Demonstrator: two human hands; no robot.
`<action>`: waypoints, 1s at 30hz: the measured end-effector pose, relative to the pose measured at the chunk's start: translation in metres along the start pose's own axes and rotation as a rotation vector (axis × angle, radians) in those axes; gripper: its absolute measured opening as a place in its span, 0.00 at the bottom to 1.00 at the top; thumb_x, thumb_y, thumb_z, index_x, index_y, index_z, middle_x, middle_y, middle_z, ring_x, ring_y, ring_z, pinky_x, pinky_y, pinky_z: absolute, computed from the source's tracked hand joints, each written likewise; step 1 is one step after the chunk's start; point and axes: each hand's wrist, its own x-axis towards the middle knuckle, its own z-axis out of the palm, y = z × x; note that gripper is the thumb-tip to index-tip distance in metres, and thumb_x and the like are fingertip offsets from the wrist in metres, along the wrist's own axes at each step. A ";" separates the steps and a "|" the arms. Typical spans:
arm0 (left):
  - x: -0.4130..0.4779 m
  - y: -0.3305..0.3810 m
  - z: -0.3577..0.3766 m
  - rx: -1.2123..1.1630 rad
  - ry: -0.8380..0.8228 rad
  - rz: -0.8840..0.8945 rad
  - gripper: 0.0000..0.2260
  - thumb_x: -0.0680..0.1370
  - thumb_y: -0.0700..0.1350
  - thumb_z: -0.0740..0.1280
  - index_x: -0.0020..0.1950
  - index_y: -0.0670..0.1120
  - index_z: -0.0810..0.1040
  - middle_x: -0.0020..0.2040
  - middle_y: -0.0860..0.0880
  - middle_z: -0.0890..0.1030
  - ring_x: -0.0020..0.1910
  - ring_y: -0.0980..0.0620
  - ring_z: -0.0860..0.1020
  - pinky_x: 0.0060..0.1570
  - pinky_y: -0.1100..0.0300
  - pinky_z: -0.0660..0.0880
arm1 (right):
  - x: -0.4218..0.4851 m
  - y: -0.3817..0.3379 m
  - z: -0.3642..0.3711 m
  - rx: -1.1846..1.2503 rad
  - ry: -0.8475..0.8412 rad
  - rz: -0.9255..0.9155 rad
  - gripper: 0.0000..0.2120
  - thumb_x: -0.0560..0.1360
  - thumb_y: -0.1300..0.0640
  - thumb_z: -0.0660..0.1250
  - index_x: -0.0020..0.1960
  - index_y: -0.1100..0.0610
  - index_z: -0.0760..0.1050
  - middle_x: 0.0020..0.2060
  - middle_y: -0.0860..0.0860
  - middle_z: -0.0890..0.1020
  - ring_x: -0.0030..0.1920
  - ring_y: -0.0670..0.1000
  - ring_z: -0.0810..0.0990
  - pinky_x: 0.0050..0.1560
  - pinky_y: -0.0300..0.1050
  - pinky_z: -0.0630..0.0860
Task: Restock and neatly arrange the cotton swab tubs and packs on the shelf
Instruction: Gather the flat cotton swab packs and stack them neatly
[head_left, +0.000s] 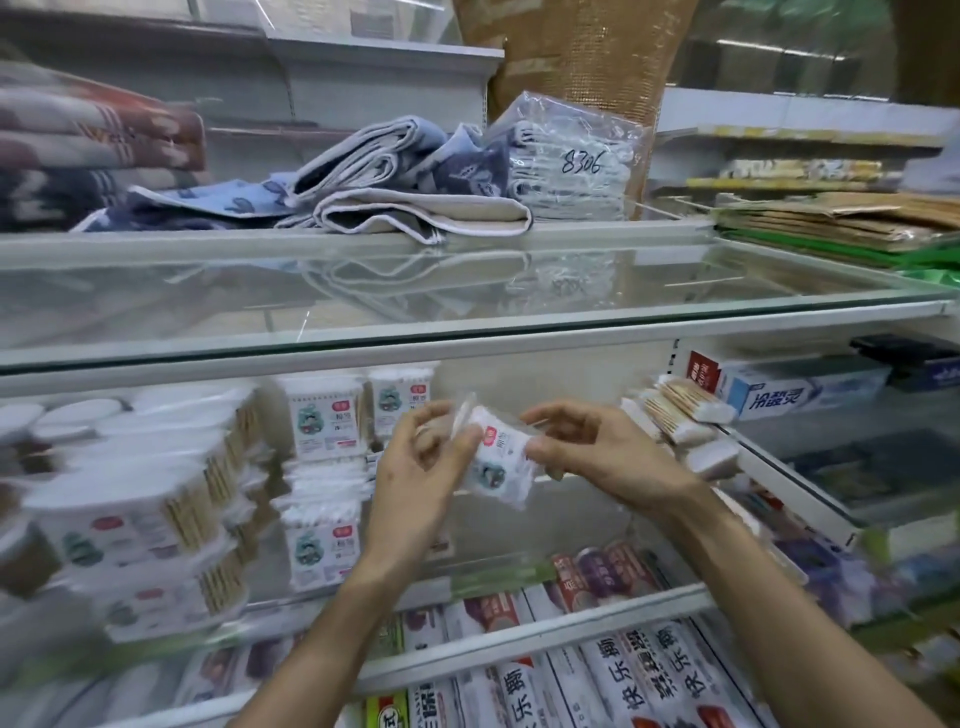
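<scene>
A small square pack of cotton swabs (496, 465) is held up in both hands in front of the middle shelf (571, 525), clear of its pale board and tilted to one side. The pack is wrapped in clear, crinkled film. White swab tips are packed tight inside, and a red badge and a teal cartoon figure are printed on its front.

The left hand (415, 467) is curled round the pack's left edge, with the thumb laid across the film. The opposite edge is pinched between the thumb and bent fingers of the right hand (608, 457).

The pack is framed by stock on either side. To the left, matching packs (322, 426) are stacked upright; three printed faces can be counted. Farther left, round plastic tubs (130, 514) with white lids are piled up, pale wooden sticks showing through their clear walls. Their number cannot be told through the blur. To the right, three flat bundles (685, 410) of wooden-stemmed swabs are leaned against the shelf's side, near a long cardboard toothpaste box (800, 392).

On the shelf above, behind a glass guard, soft blue and grey towels (405, 176) are heaped loosely. A clear bag (571, 161) marked 8306 is stood beside them. On the shelf below, long printed boxes (623, 691) are laid side by side.
</scene>
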 end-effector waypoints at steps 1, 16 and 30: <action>0.001 0.004 -0.003 0.004 0.013 0.032 0.16 0.76 0.51 0.71 0.62 0.55 0.75 0.55 0.52 0.83 0.52 0.60 0.83 0.48 0.63 0.80 | -0.001 -0.001 0.002 -0.034 -0.058 0.021 0.16 0.74 0.61 0.73 0.62 0.57 0.78 0.52 0.59 0.85 0.48 0.52 0.82 0.48 0.40 0.78; -0.038 0.008 -0.060 0.184 0.180 0.262 0.04 0.80 0.46 0.66 0.54 0.52 0.79 0.46 0.51 0.81 0.46 0.49 0.80 0.47 0.52 0.79 | 0.064 -0.009 0.068 0.087 0.108 -0.165 0.05 0.76 0.64 0.71 0.52 0.62 0.82 0.43 0.54 0.85 0.42 0.52 0.79 0.41 0.41 0.76; -0.048 0.006 -0.076 0.188 0.150 0.191 0.06 0.81 0.42 0.66 0.48 0.50 0.81 0.38 0.48 0.82 0.37 0.52 0.80 0.39 0.59 0.78 | 0.089 0.004 0.094 -0.077 0.153 -0.082 0.12 0.74 0.59 0.75 0.56 0.60 0.79 0.47 0.52 0.85 0.49 0.51 0.84 0.50 0.40 0.82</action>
